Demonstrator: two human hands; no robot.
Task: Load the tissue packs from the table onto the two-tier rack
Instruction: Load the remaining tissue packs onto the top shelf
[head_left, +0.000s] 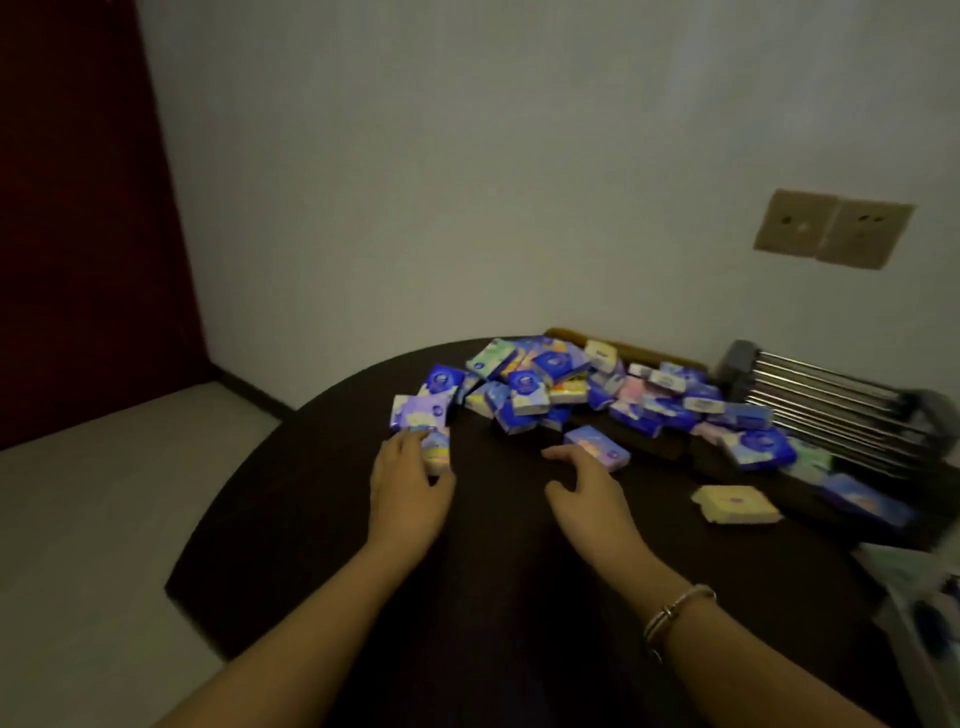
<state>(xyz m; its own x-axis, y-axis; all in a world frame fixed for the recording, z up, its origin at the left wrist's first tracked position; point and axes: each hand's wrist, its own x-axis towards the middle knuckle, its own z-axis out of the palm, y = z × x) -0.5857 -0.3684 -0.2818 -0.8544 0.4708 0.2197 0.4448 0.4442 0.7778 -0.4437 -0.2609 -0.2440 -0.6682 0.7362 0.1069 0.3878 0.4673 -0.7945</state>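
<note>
Your two bare hands reach across a dark round table (311, 519) toward a heap of tissue packs (571, 389).

Your left hand (408, 486) grasps a small pastel pack (435, 449) at the pile's 8 o'clock edge. Your right hand (589, 486), fingers spread and released, touches a glossy blue pack (597, 446). The soft rectangular packs sprawl from 12 to 2 o'clock. A pale yellow pack (735, 503) lies apart at 3 o'clock. The metal-barred rack (831, 400) stands behind the pile at 2 o'clock. A bangle (675, 610) circles your right wrist.

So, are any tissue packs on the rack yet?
No, the rack at the table's far right shows only bare metal bars, while the tissue packs lie heaped on the table.
</note>
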